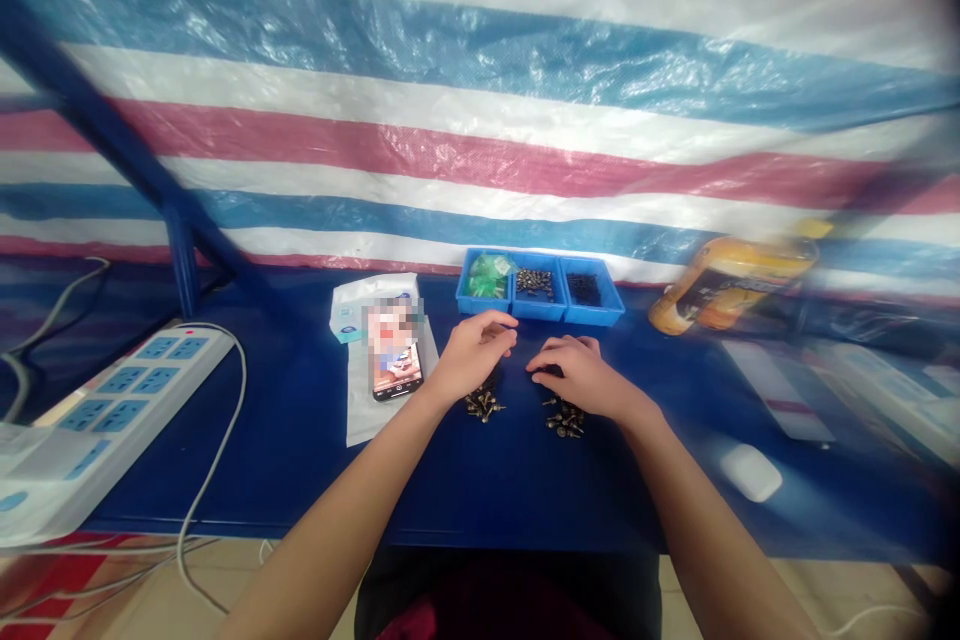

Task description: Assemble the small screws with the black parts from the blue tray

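My left hand (474, 352) hovers just past a small pile of brass-coloured screws (484, 404), its fingers curled and drawn together. Whatever sits between those fingertips, if anything, is too small to make out. Across from it, my right hand (577, 372) bends over a second pile of screw-like pieces (564, 420), partly covering it. Its thumb and fingers come close together above the blue table (517, 490), and their contents are hidden. Behind both hands stands a blue three-part bin (540, 312) with a green plastic bag (489, 275), metal pieces (535, 284) and dark screws (583, 289).
A lit phone (397, 370) rests on a white packet (360, 410) at left. Farther left lies a power strip (142, 400) with a cable (241, 390). On the right are an orange drink bottle (735, 280), lying tilted, and a white rounded case (752, 473).
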Available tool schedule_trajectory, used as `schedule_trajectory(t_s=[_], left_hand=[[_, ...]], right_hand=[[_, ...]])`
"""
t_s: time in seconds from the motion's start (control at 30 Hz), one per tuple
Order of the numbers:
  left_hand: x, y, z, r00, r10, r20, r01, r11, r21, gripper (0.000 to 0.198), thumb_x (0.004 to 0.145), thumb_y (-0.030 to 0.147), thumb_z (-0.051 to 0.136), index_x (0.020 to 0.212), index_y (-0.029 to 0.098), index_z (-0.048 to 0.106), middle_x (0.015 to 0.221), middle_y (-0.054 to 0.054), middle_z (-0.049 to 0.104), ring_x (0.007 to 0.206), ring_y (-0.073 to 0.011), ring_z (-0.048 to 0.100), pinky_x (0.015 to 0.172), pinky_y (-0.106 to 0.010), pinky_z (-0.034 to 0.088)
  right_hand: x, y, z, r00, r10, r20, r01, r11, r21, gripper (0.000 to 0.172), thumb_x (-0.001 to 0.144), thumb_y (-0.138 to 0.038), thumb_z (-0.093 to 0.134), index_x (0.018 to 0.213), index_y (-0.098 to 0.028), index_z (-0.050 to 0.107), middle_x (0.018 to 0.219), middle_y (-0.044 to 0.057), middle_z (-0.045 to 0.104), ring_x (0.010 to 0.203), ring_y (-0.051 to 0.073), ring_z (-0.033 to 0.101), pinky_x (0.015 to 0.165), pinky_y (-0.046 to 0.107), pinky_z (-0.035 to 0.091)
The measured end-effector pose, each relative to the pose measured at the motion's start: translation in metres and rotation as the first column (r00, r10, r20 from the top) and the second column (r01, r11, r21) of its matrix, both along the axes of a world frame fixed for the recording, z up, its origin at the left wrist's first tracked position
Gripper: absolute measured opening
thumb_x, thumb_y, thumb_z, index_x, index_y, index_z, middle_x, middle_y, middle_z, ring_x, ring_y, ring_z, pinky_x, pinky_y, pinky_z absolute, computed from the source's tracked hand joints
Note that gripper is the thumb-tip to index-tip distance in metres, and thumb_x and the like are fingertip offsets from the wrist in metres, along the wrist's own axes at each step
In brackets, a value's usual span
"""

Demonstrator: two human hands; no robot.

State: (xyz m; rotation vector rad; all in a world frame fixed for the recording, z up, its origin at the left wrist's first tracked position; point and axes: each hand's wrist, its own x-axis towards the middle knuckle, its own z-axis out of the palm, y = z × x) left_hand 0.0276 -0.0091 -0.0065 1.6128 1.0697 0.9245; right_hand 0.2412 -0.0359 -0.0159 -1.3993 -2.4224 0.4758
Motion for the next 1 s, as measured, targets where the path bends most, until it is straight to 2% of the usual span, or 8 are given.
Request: schedule_trajectory(t_s=[0.27, 0.37, 0.47, 0.53, 0.67, 0.77, 0.9, 1.0], left_hand=[[0.001, -0.001, 0.001, 1.000, -0.011, -0.006, 0.011, 1.000, 0.004, 0.023, 0.086, 0.034, 0.059, 0.104, 0.021, 0.067, 0.087, -0.004, 0.070, 0.076, -0.0161, 0.067, 0.068, -0.027, 0.050], [0.001, -0.001, 0.001, 1.000, -0.017, -0.006, 0.017, 1.000, 0.013, 0.024, 0.087, 0.034, 0.058, 0.104, 0.021, 0.067, 0.085, -0.003, 0.070, 0.076, -0.0158, 0.066, 0.069, -0.027, 0.050], [0.001, -0.001, 0.001, 1.000, -0.018, -0.003, 0.018, 1.000, 0.014, 0.024, 0.087, 0.034, 0.057, 0.105, 0.020, 0.066, 0.086, -0.003, 0.070, 0.076, -0.0155, 0.066, 0.069, -0.027, 0.050], [0.001, 0.000, 0.000, 1.000, -0.019, 0.000, 0.019, 1.000, 0.009, 0.024, 0.087, 0.034, 0.057, 0.105, 0.020, 0.066, 0.086, -0.003, 0.070, 0.076, -0.0154, 0.066, 0.069, -0.027, 0.049], [0.001, 0.000, 0.000, 1.000, -0.018, 0.001, 0.018, 1.000, 0.011, 0.024, 0.087, 0.033, 0.058, 0.104, 0.020, 0.066, 0.085, -0.003, 0.070, 0.076, -0.0155, 0.066, 0.069, -0.026, 0.049], [0.002, 0.000, -0.001, 1.000, -0.013, 0.003, 0.013, 1.000, 0.025, 0.023, 0.087, 0.033, 0.058, 0.104, 0.020, 0.067, 0.085, -0.003, 0.070, 0.075, -0.0154, 0.066, 0.068, -0.026, 0.049], [0.002, 0.000, -0.002, 1.000, -0.022, -0.010, 0.022, 0.999, 0.026, 0.023, 0.087, 0.033, 0.058, 0.104, 0.021, 0.066, 0.086, -0.003, 0.070, 0.075, -0.0150, 0.066, 0.069, -0.026, 0.050], [0.002, -0.001, -0.001, 0.999, -0.024, -0.023, 0.024, 1.000, 0.013, 0.023, 0.088, 0.034, 0.058, 0.104, 0.021, 0.066, 0.087, -0.003, 0.070, 0.075, -0.0149, 0.066, 0.069, -0.026, 0.050]], right_hand=[[-0.009, -0.003, 0.002, 1.000, -0.019, -0.015, 0.019, 0.999, 0.043, 0.015, 0.093, -0.024, 0.056, 0.087, -0.027, 0.069, 0.096, 0.002, 0.067, 0.092, 0.021, 0.058, 0.095, 0.049, 0.033], [-0.011, 0.000, 0.000, 0.995, -0.042, -0.096, 0.050, 0.995, 0.089, 0.016, 0.095, -0.022, 0.052, 0.098, -0.027, 0.067, 0.098, 0.003, 0.069, 0.094, 0.021, 0.059, 0.095, 0.046, 0.036], [-0.009, 0.005, -0.003, 0.979, -0.069, -0.192, 0.097, 0.985, 0.141, 0.027, 0.098, -0.019, 0.046, 0.116, -0.028, 0.064, 0.103, 0.005, 0.069, 0.095, 0.021, 0.061, 0.092, 0.042, 0.041], [-0.008, 0.008, -0.004, 0.969, -0.066, -0.237, 0.107, 0.981, 0.163, 0.030, 0.099, -0.019, 0.043, 0.118, -0.028, 0.065, 0.105, 0.005, 0.069, 0.094, 0.021, 0.063, 0.090, 0.039, 0.043], [-0.009, 0.007, 0.001, 0.938, -0.071, -0.340, 0.134, 0.977, 0.165, 0.022, 0.096, -0.022, 0.049, 0.104, -0.026, 0.069, 0.100, 0.004, 0.072, 0.089, 0.020, 0.066, 0.086, 0.035, 0.046], [-0.011, 0.004, 0.005, 0.901, -0.138, -0.411, 0.208, 0.969, 0.132, 0.010, 0.091, -0.029, 0.057, 0.091, -0.024, 0.066, 0.089, 0.002, 0.071, 0.081, 0.018, 0.065, 0.079, 0.031, 0.047], [-0.007, 0.005, 0.005, 0.842, -0.345, -0.415, 0.386, 0.923, 0.015, 0.029, 0.091, -0.043, 0.056, 0.071, -0.022, 0.055, 0.064, -0.002, 0.059, 0.060, 0.015, 0.054, 0.060, 0.028, 0.039], [0.000, 0.011, -0.001, 0.763, -0.455, -0.458, 0.467, 0.879, -0.096, 0.044, 0.091, -0.053, 0.053, 0.061, -0.021, 0.048, 0.057, -0.003, 0.051, 0.056, 0.014, 0.048, 0.057, 0.028, 0.036]])
